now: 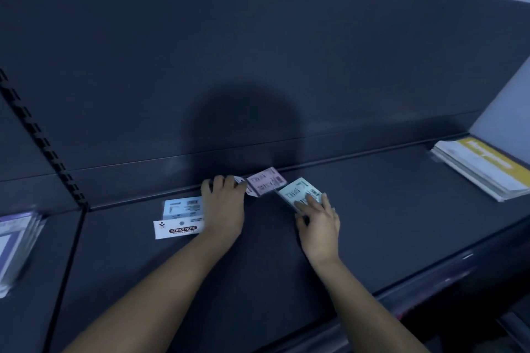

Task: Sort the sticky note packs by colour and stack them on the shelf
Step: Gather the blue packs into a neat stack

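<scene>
Three sticky note packs lie on the dark shelf point(372, 209). A blue pack point(180, 209) with a white "STICKY NOTE" header lies flat at the left. Near the back wall sits a pink pack point(265, 180); my left hand point(223, 203) lies beside it, its curled fingers gripping the pack's left end. A green pack point(298, 190) lies to the right of the pink one, and my right hand point(317, 219) holds it, fingers on top and thumb at its near edge.
A stack of white and yellow booklets point(481, 169) lies at the shelf's right end. Plastic-wrapped purple items point(14, 238) sit on the neighbouring shelf at the left, past a slotted upright point(43, 137). The dark back panel rises behind the packs.
</scene>
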Demonstrator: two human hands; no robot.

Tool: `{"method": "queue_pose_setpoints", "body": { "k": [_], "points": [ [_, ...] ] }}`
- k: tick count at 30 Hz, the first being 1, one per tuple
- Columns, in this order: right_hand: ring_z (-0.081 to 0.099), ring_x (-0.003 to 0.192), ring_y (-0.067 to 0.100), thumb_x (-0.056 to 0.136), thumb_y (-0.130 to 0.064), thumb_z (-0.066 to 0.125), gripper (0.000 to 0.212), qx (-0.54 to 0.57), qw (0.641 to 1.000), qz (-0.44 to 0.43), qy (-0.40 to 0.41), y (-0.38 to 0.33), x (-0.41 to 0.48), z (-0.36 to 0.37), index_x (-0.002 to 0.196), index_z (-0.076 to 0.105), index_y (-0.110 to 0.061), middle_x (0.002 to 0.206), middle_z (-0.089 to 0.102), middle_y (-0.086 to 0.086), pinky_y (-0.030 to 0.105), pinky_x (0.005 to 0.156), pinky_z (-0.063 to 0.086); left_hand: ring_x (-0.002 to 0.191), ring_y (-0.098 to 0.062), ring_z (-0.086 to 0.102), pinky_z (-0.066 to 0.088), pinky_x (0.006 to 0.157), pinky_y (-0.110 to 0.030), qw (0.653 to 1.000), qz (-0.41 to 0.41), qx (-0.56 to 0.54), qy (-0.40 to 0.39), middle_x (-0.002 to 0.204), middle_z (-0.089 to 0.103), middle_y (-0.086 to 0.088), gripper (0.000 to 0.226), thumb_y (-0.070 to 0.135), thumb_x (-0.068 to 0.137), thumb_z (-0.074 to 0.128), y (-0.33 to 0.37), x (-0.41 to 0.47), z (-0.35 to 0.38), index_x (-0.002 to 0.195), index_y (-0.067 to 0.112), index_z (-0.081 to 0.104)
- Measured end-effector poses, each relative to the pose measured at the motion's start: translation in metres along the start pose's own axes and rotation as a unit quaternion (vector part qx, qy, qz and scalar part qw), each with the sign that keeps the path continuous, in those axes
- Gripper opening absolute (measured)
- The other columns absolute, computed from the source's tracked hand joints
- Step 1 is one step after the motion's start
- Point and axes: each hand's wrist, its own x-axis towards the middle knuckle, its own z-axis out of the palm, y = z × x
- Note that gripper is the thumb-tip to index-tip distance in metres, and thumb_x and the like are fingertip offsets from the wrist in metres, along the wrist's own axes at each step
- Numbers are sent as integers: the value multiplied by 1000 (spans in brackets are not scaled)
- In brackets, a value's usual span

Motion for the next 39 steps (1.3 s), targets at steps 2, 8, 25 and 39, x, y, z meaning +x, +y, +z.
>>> {"method": "queue_pose_setpoints", "body": {
  "k": [2, 8, 25, 39],
  "points": [
    [14, 145, 18, 95, -13, 50, 30, 29, 999, 0, 22, -1, 4, 1, 120, 64, -23, 143, 46, -1, 34, 117, 7, 115, -24, 39, 23, 104, -38, 1000, -13, -4, -2, 121, 49, 1, 31, 16, 91, 50, 1, 8, 3, 118, 26, 60],
    [50, 125, 25, 90, 1, 54, 24, 152, 975, -2, 163, -11, 8, -10, 107, 70, -8, 113, 68, 5, 44, 112, 29, 103, -26, 52, 28, 92, -35, 982, 85, -147, 83, 102, 62, -2, 14, 16, 90, 56, 3, 2, -3, 93, 13, 69],
    [63, 78, 17, 95, -10, 48, 19, 445, 891, 85, 15, -85, -5, -1, 96, 67, -9, 88, 71, 7, 32, 71, 49, 69, -10, 53, 43, 70, -25, 757, 17, -642, -118, 71, 62, 6, 15, 10, 94, 51, -43, -12, -60, 81, 16, 58],
    [68, 87, 26, 89, -17, 62, 19, 525, 826, 178, -105, -97, -44, 10, 106, 63, -9, 99, 71, 16, 37, 76, 55, 95, -16, 53, 41, 88, -29, 902, -16, -429, 51, 92, 53, 5, 12, 17, 88, 61, -27, -19, -35, 97, 12, 67]
  ]
}}
